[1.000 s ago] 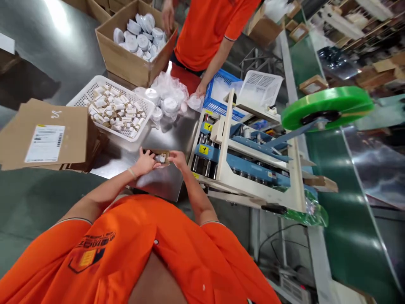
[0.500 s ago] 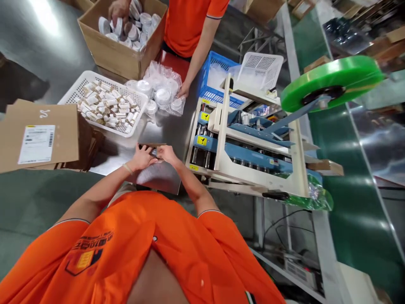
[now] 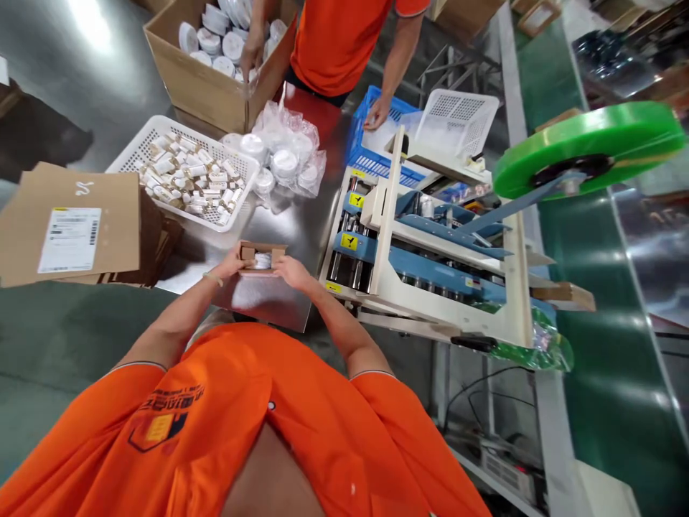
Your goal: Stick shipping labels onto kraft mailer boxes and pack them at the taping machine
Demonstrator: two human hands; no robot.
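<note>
A small cardboard box (image 3: pixel 263 248) with its flaps spread sits at the near part of the metal table (image 3: pixel 285 305). Something white and round (image 3: pixel 263 260) lies inside it. My left hand (image 3: pixel 230 263) grips the box's left end, and my right hand (image 3: pixel 292 271) has its fingers closed on the right end. Behind the box, a white basket (image 3: pixel 121 161) holds several small bottles with white labels (image 3: pixel 197 176). Plastic-wrapped white round containers (image 3: pixel 284 164) lie to the right of the basket.
Flat cardboard (image 3: pixel 115 215) is stacked at left. A co-worker's hand reaches into a large carton (image 3: pixel 202 97); the other is over a blue crate (image 3: pixel 358 147). A taping machine (image 3: pixel 430 266) with a green tape roll (image 3: pixel 511 172) stands at right.
My hands have moved apart to the two ends of the box, and its inside now shows. The co-worker's hand has gone from the wrapped containers to the blue crate.
</note>
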